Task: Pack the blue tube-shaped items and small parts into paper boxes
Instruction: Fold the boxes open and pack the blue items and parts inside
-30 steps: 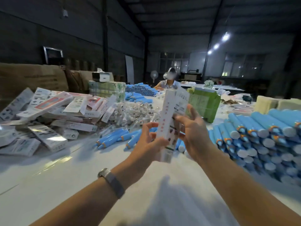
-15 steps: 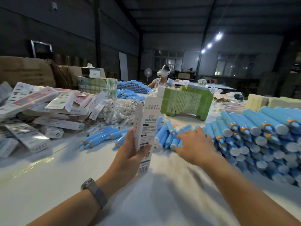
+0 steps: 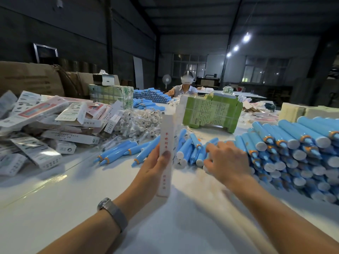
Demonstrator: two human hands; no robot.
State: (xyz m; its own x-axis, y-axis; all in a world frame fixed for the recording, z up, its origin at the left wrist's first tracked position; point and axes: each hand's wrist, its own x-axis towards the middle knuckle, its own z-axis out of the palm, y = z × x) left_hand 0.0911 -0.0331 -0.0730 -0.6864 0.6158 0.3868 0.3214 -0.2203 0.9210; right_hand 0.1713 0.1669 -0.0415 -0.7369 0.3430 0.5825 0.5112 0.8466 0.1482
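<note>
The left hand point(image 3: 153, 167) grips an upright box point(image 3: 166, 154); the right hand point(image 3: 226, 162), fingers spread, touches loose tubes point(image 3: 190, 151) mid-desk point(image 3: 73, 189). Best pinch one tube, cap end leading, and keep the box mouth steady.

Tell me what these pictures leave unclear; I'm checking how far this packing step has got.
Head view only:
- Right hand: motion-blurred over the loose blue tubes; whether its fingers hold one is unclear.
- Paper box in the left hand: its top end is blurred, so open or closed is unknown.
- Stacked tubes: cut off by the right edge.
</note>
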